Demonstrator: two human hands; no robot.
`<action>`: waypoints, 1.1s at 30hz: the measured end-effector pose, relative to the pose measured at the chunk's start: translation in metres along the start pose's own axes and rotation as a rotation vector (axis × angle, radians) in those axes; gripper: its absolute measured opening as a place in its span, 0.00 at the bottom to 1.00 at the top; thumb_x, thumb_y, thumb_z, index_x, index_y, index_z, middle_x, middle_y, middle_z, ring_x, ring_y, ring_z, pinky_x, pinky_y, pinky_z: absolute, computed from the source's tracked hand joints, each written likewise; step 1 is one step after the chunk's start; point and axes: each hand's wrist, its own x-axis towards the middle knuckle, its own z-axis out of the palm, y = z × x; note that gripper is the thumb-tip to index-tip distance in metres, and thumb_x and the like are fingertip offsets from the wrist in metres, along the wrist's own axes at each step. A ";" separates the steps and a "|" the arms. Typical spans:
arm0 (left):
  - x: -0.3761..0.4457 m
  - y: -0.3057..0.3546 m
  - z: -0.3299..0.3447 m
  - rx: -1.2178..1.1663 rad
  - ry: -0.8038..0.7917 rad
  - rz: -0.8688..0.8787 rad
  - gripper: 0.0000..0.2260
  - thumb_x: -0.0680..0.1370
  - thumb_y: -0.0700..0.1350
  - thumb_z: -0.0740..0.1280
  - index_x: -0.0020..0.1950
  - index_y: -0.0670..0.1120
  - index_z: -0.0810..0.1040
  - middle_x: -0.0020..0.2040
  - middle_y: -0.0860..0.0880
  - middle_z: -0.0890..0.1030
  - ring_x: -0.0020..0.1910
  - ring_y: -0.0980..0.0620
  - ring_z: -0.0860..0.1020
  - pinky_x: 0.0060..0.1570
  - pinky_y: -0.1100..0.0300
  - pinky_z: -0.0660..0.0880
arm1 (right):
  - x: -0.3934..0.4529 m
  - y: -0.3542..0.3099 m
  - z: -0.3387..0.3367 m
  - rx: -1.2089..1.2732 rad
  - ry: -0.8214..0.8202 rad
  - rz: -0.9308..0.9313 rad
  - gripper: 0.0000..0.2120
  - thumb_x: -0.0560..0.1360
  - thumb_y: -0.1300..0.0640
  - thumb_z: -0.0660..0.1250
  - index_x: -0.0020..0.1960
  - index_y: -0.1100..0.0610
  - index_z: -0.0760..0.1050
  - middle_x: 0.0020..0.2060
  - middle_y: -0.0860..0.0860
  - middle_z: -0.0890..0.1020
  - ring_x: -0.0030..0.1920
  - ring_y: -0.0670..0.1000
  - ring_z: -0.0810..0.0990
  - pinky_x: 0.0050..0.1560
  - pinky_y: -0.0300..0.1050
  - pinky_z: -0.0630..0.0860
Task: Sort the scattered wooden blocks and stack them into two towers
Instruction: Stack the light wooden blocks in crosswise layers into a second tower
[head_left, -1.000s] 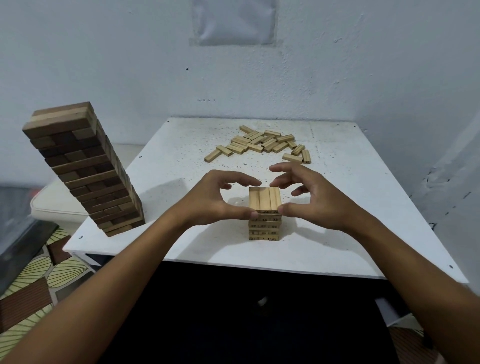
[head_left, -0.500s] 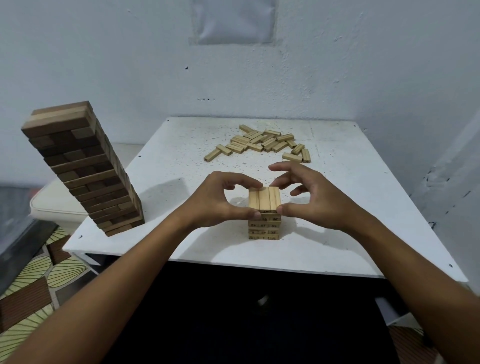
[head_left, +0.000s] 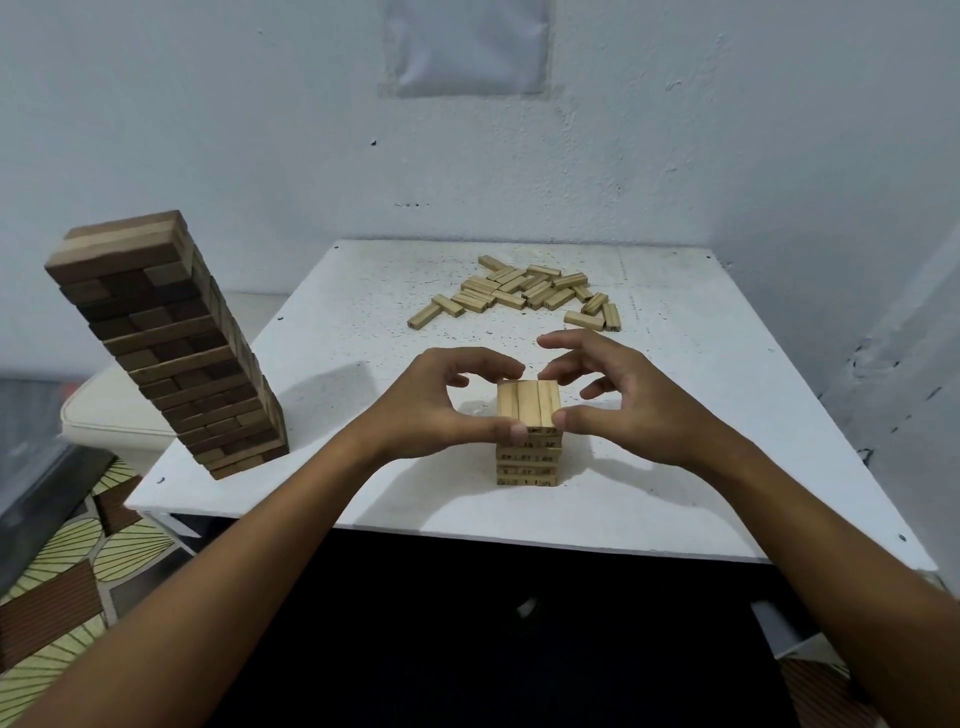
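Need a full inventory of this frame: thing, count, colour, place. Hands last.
table: one, white, speckled, centre of view.
dark tower: one, dark brown blocks with a few lighter ones on top, table's near left corner.
light tower: one, pale wood, a few layers high, numbers printed on block ends, near middle of table.
loose blocks: a scattered pile, pale wood, count unclear, far side of table.
wall: white, behind the table, with a pale rectangular patch at the top.
floor: patterned yellow-green and brown, lower left.
cushion: one, white, left of the table.
left hand: fingers curled round the light tower's top layer, thumb on its near face.
right hand: the same from the right side.
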 end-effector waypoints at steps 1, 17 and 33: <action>0.001 0.000 -0.001 -0.012 0.012 -0.003 0.26 0.64 0.61 0.73 0.59 0.53 0.81 0.55 0.59 0.82 0.58 0.62 0.77 0.59 0.58 0.73 | 0.001 0.000 -0.001 0.016 0.005 -0.001 0.27 0.67 0.48 0.70 0.65 0.39 0.69 0.54 0.42 0.80 0.58 0.42 0.76 0.57 0.44 0.74; 0.077 -0.083 -0.012 0.391 0.239 -0.238 0.24 0.76 0.53 0.69 0.71 0.48 0.72 0.71 0.49 0.72 0.71 0.47 0.67 0.67 0.55 0.64 | 0.084 0.071 -0.020 -0.014 0.250 0.181 0.14 0.75 0.58 0.69 0.61 0.52 0.77 0.60 0.48 0.79 0.63 0.48 0.75 0.61 0.44 0.71; 0.095 -0.095 0.012 0.625 0.336 -0.073 0.13 0.76 0.46 0.56 0.41 0.42 0.78 0.43 0.48 0.80 0.44 0.46 0.74 0.40 0.56 0.71 | 0.107 0.093 0.001 -0.719 0.163 0.040 0.16 0.76 0.64 0.61 0.63 0.61 0.78 0.60 0.56 0.79 0.62 0.57 0.72 0.56 0.50 0.74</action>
